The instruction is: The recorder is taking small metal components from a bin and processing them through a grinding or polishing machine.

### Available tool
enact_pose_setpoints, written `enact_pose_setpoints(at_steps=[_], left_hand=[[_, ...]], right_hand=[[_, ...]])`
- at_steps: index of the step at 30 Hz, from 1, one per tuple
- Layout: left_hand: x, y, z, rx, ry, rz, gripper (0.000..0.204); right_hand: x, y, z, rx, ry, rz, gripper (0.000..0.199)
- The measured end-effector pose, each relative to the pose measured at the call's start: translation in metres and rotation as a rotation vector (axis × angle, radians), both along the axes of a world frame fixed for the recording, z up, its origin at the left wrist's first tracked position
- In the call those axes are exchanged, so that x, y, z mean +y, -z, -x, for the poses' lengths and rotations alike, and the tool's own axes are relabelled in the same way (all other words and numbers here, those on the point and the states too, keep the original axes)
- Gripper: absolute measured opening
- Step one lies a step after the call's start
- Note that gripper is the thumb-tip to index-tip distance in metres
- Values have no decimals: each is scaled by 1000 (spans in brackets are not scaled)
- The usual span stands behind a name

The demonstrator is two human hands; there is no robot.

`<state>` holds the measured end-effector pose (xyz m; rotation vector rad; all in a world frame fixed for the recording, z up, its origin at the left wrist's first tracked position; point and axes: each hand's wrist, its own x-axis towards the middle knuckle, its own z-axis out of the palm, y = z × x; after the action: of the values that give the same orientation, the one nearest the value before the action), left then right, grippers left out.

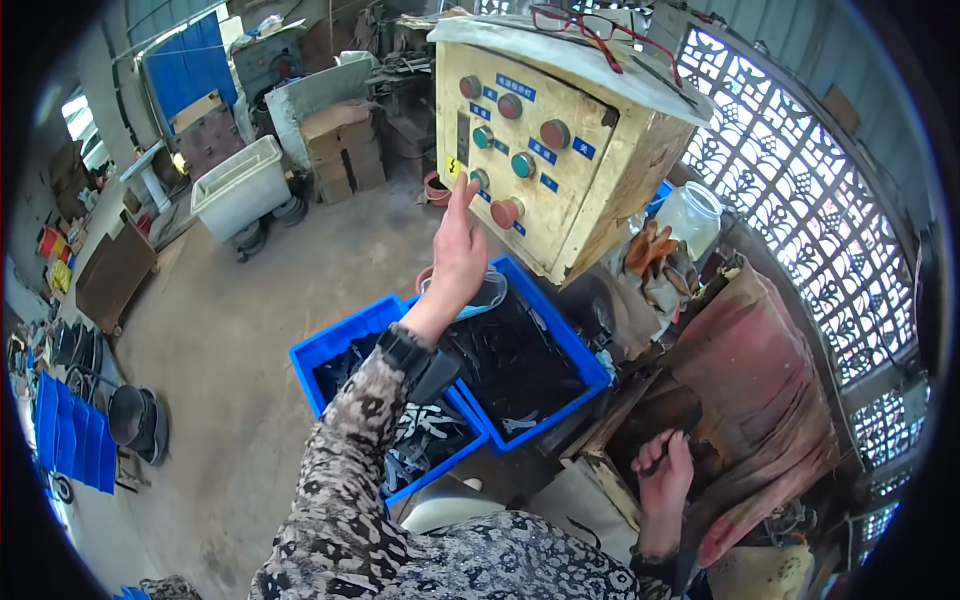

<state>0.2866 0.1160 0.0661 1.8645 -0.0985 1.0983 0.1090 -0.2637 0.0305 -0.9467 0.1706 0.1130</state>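
The left hand [457, 250] is raised on an outstretched, patterned-sleeved arm, fingers extended and open, its fingertips touching the lower left buttons on the face of the yellow control box [545, 150], above two blue plastic crates [345, 345] of dark parts. Lower right, the right hand [664, 468] rests palm down with fingers curled around a dark, thin object I cannot identify, beside a rusty brown machine cover [760, 400].
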Motion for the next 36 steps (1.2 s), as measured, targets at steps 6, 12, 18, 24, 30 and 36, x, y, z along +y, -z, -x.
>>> enact_pose_setpoints(at_steps=[6, 12, 18, 24, 30, 36], left_hand=[[-11, 10, -16, 14, -1, 96, 73], [-13, 10, -6, -61, -192, -160, 54], [-25, -12, 4, 45, -35, 66, 39], [-26, -36, 6, 309, -2, 184, 38], [-13, -15, -6, 165, -59, 48, 48], [-6, 2, -16, -2, -77, 98, 70]], right_hand=[[-36, 32, 45, 98, 164, 4, 21], [-72, 39, 75, 173, 330, 19, 21], [-83, 36, 82, 205, 358, 11, 19], [-87, 34, 81, 200, 317, 13, 20], [-97, 43, 89, 202, 336, -2, 20], [-103, 48, 97, 227, 349, 8, 20]])
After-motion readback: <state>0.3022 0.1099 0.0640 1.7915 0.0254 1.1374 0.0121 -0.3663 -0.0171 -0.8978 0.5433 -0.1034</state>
